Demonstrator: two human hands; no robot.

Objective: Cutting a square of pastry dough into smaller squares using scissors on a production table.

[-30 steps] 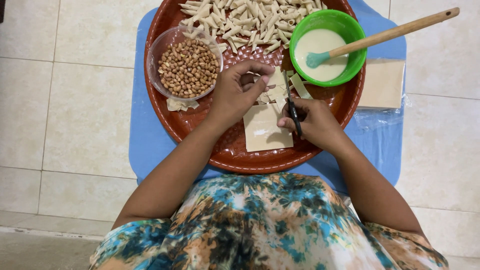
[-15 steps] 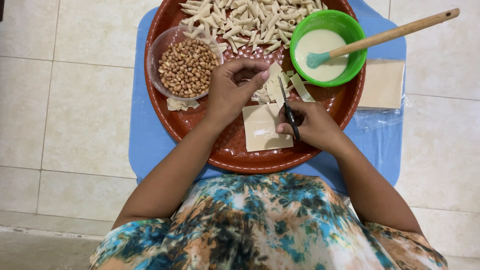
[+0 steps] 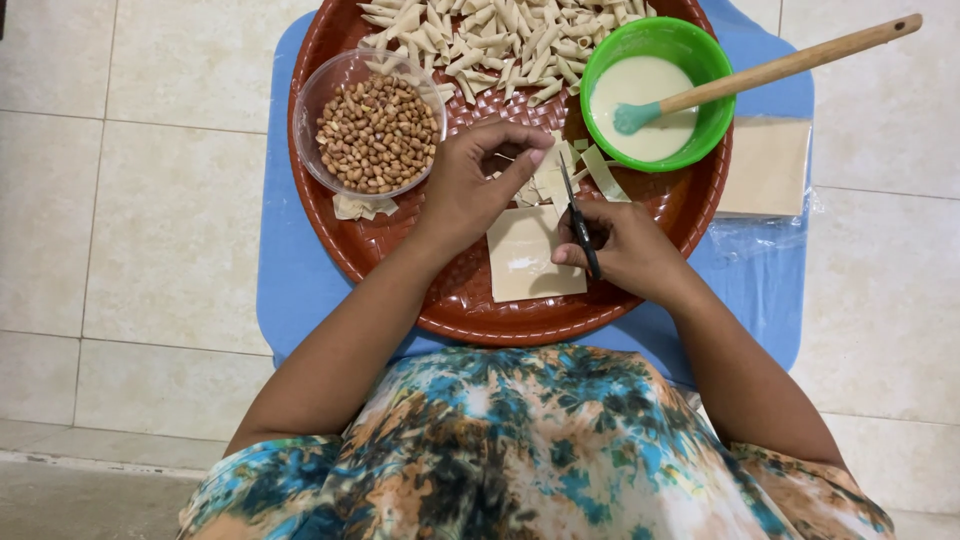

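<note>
Left hand (image 3: 478, 185): fingers curled together over the cut pastry pieces (image 3: 545, 178), fingertips pressing on them.
Right hand (image 3: 625, 250): fingers closed around the handles of the scissors (image 3: 578, 215).
Scissors: long axis ran away from the person, blades pointing toward the cut pieces; whether the blades were apart could not be told.
Pastry sheet (image 3: 530, 262): lay flat on the brown woven tray (image 3: 450, 290), between both hands, just beside the right fingers on their left, below the left fingertips.
Nearer hand: right, touching the sheet's edge.
Surroundings: bowl of peanuts (image 3: 375, 135); green bowl (image 3: 655, 95) of white paste.
</note>
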